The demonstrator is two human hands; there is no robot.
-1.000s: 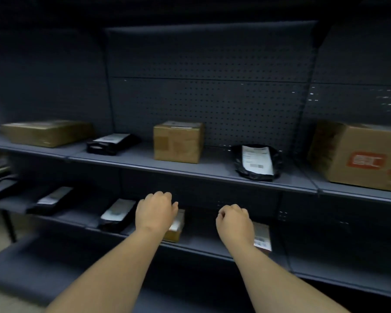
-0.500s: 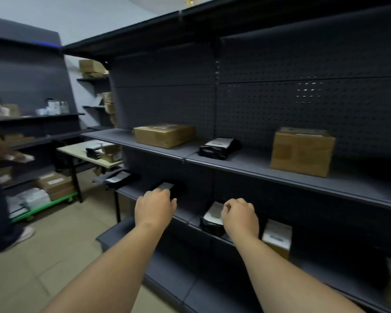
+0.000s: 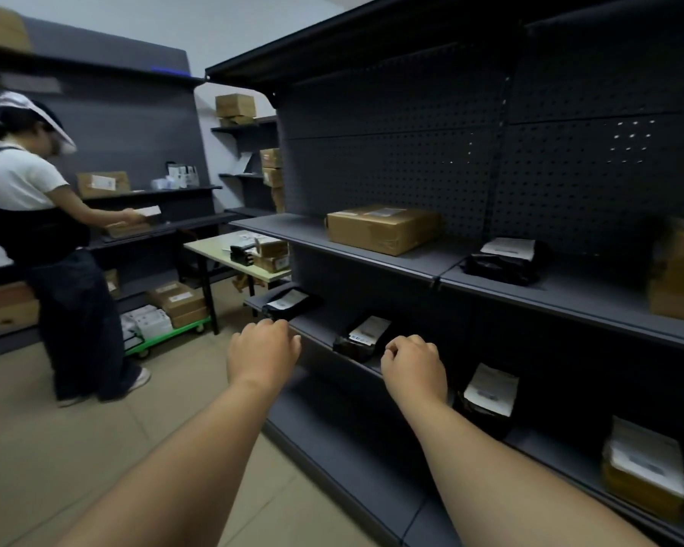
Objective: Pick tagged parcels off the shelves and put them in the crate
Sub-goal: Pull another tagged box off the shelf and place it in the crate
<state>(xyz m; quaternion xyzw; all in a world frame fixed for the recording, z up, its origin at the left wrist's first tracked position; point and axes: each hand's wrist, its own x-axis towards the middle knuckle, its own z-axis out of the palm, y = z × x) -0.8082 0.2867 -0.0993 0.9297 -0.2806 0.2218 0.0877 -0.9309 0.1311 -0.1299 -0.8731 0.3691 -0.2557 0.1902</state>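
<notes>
Cardboard box (image 3: pixel 384 228) sits on the shelf (image 3: pixel 569 294); left hand (image 3: pixel 262 354) and right hand (image 3: pixel 413 365) hover, each grip curled, empty.

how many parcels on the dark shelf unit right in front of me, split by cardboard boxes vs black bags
cardboard boxes: 3, namely the flat box, a blurred box at the right edge, and a labelled box low right
black poly bags: 4, at
total: 7
</notes>
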